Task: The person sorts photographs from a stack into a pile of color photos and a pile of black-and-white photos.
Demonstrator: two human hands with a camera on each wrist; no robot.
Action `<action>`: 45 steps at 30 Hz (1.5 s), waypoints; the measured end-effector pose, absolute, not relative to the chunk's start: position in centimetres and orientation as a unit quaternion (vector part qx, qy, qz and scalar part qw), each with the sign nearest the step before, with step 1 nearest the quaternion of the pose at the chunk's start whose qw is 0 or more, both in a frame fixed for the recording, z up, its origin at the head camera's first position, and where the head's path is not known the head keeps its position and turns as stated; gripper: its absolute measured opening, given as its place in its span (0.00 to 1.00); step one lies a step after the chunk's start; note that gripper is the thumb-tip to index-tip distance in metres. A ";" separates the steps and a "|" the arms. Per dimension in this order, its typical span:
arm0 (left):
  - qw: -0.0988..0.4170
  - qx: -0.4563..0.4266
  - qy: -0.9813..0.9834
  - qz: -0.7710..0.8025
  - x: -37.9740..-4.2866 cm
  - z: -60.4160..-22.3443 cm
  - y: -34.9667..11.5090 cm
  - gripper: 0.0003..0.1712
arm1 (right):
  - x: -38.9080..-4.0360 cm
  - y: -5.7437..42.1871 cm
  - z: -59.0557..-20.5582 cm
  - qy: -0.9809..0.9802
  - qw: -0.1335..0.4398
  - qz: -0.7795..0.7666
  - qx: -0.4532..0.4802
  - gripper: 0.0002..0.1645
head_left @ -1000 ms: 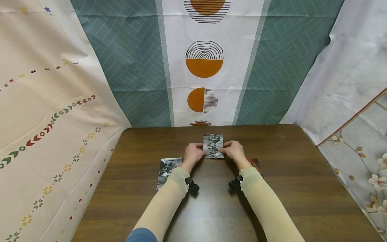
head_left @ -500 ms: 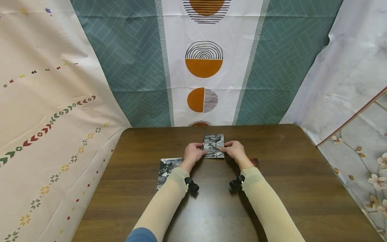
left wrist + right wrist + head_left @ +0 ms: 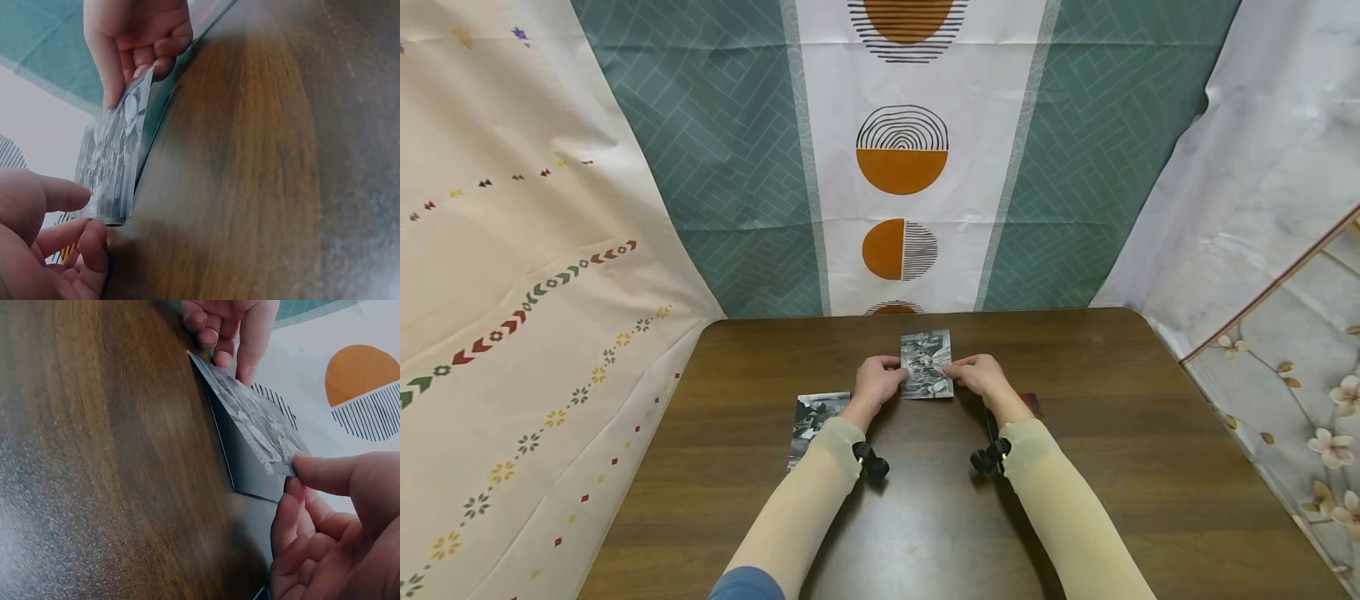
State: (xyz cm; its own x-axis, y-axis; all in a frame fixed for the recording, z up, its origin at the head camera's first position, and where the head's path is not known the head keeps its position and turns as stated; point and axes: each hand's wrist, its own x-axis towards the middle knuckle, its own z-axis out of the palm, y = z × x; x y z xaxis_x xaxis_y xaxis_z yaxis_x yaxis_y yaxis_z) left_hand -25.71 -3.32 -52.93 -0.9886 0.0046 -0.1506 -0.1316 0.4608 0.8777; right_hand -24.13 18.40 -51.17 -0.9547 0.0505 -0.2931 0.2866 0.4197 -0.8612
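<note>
A black-and-white photo print is held between both hands near the table's far edge. My left hand pinches its left edge between thumb and fingers. On the opposite side, my right hand pinches the print near its lower right corner. The right wrist view shows the print slanted, with its near edge raised. Under it lies a dark glossy flat piece with a square corner. In the left wrist view, the right hand is at the print's far end.
Another black-and-white print lies on the brown wooden table, partly behind the left forearm. A reddish print shows beside the right wrist, mostly covered. Patterned cloths hang behind and on both sides.
The held print has shifted slightly toward me and its near edge has come up. Both hands keep their hold at its sides. The other prints stay where they were.
</note>
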 end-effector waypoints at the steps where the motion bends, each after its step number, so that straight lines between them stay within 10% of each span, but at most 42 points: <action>1: 0.068 -0.035 0.848 0.524 -25.7 -52.9 -3.4 0.22 | -24.1 18.3 -51.1 0.832 0.111 -0.533 0.103 0.24; 20: 0.051 0.015 0.853 0.519 -23.8 -50.5 -7.5 0.24 | -22.3 15.5 -50.2 0.871 0.018 -0.488 0.041 0.26; 45: 0.085 0.007 0.883 0.462 -18.8 -51.1 -18.9 0.22 | -19.2 6.6 -51.2 0.903 0.074 -0.416 -0.076 0.28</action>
